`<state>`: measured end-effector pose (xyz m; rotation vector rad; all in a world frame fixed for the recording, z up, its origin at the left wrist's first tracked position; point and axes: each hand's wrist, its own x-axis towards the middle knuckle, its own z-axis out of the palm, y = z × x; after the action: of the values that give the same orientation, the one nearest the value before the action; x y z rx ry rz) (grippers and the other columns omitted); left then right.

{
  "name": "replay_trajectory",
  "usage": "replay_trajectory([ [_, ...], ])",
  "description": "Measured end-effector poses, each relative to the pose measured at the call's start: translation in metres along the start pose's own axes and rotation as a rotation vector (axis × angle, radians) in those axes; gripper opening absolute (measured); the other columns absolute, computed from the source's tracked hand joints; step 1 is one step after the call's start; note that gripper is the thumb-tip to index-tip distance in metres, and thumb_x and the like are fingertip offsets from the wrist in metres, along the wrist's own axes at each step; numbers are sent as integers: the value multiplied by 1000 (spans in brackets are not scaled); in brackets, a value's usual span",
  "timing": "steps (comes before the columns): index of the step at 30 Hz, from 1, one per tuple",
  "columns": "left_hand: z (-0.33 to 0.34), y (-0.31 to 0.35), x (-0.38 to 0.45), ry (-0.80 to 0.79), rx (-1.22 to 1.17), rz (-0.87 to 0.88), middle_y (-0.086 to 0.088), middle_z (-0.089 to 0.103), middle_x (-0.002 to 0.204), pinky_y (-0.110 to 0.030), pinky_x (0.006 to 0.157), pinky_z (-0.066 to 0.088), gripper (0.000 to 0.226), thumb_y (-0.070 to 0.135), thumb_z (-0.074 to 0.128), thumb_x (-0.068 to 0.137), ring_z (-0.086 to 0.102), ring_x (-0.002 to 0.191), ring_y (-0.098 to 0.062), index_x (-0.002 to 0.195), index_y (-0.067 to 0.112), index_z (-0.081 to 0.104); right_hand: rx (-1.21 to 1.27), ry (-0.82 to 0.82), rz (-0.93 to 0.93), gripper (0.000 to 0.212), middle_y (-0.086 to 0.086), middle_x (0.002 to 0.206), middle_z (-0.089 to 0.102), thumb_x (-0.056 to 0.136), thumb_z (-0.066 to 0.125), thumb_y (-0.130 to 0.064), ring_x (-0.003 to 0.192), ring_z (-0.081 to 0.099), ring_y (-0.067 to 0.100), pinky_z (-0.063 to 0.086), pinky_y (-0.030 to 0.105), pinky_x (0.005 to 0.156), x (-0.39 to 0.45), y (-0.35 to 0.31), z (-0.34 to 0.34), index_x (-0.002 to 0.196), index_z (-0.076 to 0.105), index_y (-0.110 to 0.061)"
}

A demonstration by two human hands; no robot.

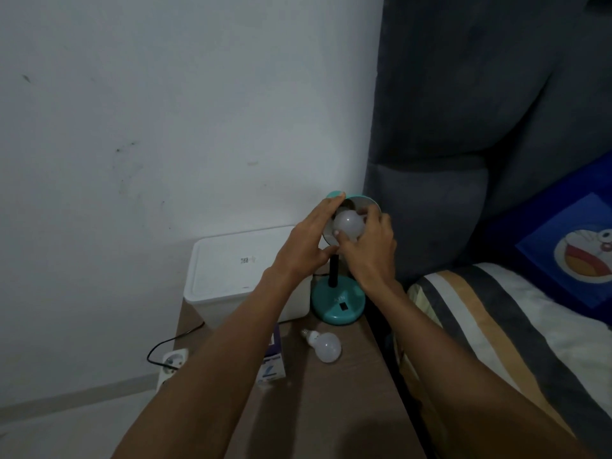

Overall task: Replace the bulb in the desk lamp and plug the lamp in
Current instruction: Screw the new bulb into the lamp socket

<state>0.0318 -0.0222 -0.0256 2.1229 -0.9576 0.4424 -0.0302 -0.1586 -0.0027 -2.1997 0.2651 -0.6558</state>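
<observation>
A teal desk lamp stands on the bedside table, its round base (337, 309) near the table's right edge and its shade (364, 202) tilted toward me. My left hand (304, 243) grips the shade's left rim. My right hand (371, 246) holds a white bulb (347, 225) inside the shade, fingers wrapped around its globe. A second white bulb (323, 346) lies on its side on the table in front of the lamp base. A white socket strip (172, 362) sits on the floor to the left, with a black cord (172, 341) running to it.
A white lidded box (238, 270) stands behind my left arm against the wall. A small bulb carton (273, 369) stands under my left forearm. The wooden table (331, 409) meets a bed with a striped pillow (480, 309) and grey headboard (463, 127) on the right.
</observation>
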Motion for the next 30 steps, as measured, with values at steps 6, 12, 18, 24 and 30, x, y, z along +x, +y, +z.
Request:
replay_trajectory([
  [6,-2,0,-1,2,6,11,-6,39,166,-40,123,39,98,7,88,81,38,153,-19,162,8,33,-28,38,63,52,13,117,64,94,59,-52,102,65,31,44,29,74,6,3,-4,123,55,-9],
  [12,0,1,0,5,-2,13,-7,38,166,-43,123,39,95,3,85,83,38,154,-19,162,7,32,-29,-15,-67,53,12,130,49,89,69,-37,108,60,31,50,36,84,5,-1,0,134,51,-15],
  [18,-1,0,0,4,2,13,-7,39,166,-40,122,40,94,8,86,84,39,153,-19,161,6,33,-18,8,97,54,16,116,66,96,55,-52,103,66,33,47,31,73,7,0,-1,132,50,-12],
  [24,-2,0,1,2,6,13,-6,39,166,-36,123,38,95,8,86,83,39,153,-18,162,8,32,-63,34,-85,38,9,125,50,98,57,-39,103,62,32,50,34,77,7,-3,-2,131,53,-20],
  [30,-2,0,0,11,-11,7,-5,38,166,-36,125,36,95,4,85,83,37,154,-17,162,8,32,-73,-16,23,52,14,120,63,90,65,-46,106,64,34,52,38,84,14,1,-5,127,55,-11],
])
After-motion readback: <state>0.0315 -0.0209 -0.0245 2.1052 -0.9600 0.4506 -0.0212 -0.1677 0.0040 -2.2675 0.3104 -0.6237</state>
